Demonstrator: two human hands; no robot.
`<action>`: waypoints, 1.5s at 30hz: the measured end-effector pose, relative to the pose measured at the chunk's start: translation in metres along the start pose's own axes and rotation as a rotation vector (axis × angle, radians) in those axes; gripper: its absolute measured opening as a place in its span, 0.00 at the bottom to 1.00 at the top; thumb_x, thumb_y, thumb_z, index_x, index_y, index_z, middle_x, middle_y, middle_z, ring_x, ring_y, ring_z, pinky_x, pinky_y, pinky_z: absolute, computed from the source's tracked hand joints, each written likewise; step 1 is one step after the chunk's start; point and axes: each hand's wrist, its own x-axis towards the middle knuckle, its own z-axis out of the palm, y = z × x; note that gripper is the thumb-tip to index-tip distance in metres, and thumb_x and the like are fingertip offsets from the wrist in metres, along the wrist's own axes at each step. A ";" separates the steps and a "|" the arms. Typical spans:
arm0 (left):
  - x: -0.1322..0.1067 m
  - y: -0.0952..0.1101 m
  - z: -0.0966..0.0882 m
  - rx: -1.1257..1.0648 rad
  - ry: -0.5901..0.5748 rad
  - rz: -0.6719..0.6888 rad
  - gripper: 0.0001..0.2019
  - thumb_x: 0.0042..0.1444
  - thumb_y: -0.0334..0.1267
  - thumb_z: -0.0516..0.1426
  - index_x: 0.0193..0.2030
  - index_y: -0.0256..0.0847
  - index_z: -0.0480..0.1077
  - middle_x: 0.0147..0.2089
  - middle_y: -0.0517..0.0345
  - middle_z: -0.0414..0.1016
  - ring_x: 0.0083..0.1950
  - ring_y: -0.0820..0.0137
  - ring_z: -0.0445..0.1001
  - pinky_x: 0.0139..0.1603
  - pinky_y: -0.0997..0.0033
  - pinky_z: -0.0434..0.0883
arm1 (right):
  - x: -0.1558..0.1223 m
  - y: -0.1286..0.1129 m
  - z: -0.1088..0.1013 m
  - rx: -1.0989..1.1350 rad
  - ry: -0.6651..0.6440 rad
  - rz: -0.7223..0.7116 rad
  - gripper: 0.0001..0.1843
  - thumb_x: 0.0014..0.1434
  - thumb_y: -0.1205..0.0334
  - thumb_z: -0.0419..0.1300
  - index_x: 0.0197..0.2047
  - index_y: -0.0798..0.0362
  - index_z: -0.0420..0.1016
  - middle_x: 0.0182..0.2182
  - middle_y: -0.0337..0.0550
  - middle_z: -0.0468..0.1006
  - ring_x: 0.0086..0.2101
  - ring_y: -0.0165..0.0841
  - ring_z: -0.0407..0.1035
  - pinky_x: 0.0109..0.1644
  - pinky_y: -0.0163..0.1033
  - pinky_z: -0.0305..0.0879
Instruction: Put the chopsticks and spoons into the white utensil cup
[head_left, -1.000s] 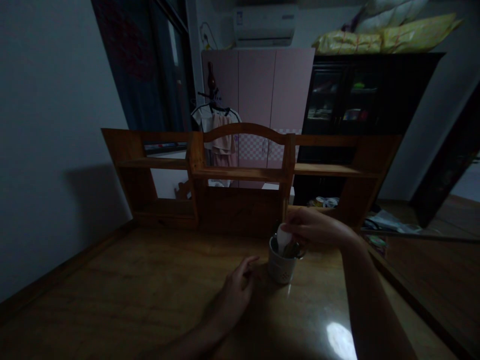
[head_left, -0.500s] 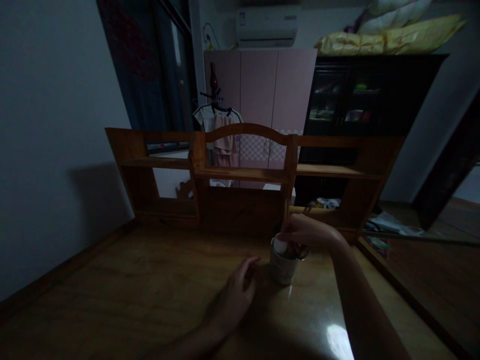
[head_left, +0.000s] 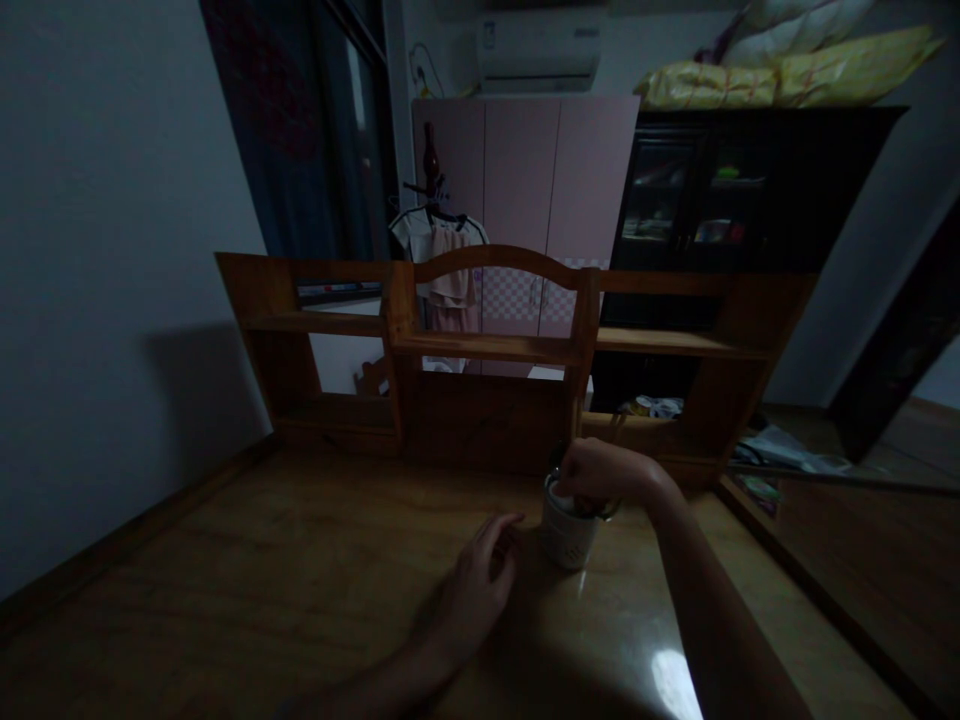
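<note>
A light-coloured cup-like holder point(head_left: 568, 535) with small dark marks low on its side stands on the wooden desk. Over its mouth, my right hand point(head_left: 606, 470) has its fingers closed and reaching inside the rim. A pale, whitish object point(head_left: 559, 492) shows just under those fingertips; its kind is too dim to tell. Thin sticks point(head_left: 616, 428) rise behind the hand, and other dark items in the holder are mostly covered by it. My left hand point(head_left: 480, 575) rests to the left of the holder, apart from it, fingers loosely curved and holding nothing.
A wooden desk shelf point(head_left: 484, 347) with several compartments runs along the back of the desk surface point(head_left: 315, 560). The wall point(head_left: 112, 300) borders the left side, and a raised wooden edge point(head_left: 810, 590) the right. A pink wardrobe point(head_left: 517, 180) and dark cabinet point(head_left: 810, 200) stand beyond.
My right hand has lowered a little into the holder, and the whitish object has gone down with it, so less of it shows. My left hand has stayed in place.
</note>
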 end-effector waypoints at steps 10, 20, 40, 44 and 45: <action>0.000 -0.002 0.002 -0.028 0.006 0.021 0.18 0.61 0.31 0.51 0.57 0.45 0.66 0.53 0.53 0.73 0.52 0.67 0.73 0.55 0.65 0.69 | -0.002 -0.001 -0.001 -0.069 0.043 0.012 0.16 0.55 0.56 0.60 0.24 0.60 0.78 0.21 0.46 0.77 0.23 0.31 0.70 0.21 0.29 0.57; -0.001 -0.001 0.001 -0.030 0.008 0.028 0.17 0.62 0.32 0.51 0.57 0.44 0.66 0.52 0.52 0.74 0.51 0.67 0.73 0.55 0.65 0.69 | -0.003 0.002 -0.003 -0.053 0.070 0.020 0.20 0.58 0.53 0.58 0.23 0.60 0.76 0.20 0.46 0.76 0.22 0.29 0.69 0.21 0.29 0.57; 0.000 -0.003 0.002 -0.052 -0.006 0.004 0.16 0.63 0.34 0.50 0.57 0.44 0.65 0.53 0.52 0.72 0.52 0.67 0.72 0.56 0.65 0.68 | -0.007 0.008 -0.003 -0.030 0.071 0.017 0.16 0.56 0.54 0.60 0.27 0.59 0.79 0.24 0.46 0.78 0.24 0.32 0.72 0.22 0.30 0.58; -0.001 -0.005 0.003 -0.069 0.002 0.015 0.16 0.63 0.36 0.51 0.57 0.46 0.65 0.53 0.53 0.72 0.52 0.67 0.72 0.55 0.66 0.69 | -0.012 -0.009 -0.013 -0.070 0.248 0.020 0.18 0.61 0.53 0.57 0.28 0.58 0.76 0.24 0.46 0.77 0.25 0.31 0.70 0.24 0.32 0.56; -0.001 -0.004 0.003 -0.076 0.004 0.017 0.16 0.64 0.37 0.51 0.57 0.46 0.66 0.51 0.53 0.73 0.51 0.67 0.72 0.53 0.67 0.69 | -0.016 -0.019 -0.016 -0.102 0.389 0.000 0.19 0.64 0.53 0.54 0.29 0.57 0.75 0.25 0.46 0.76 0.26 0.31 0.69 0.26 0.33 0.55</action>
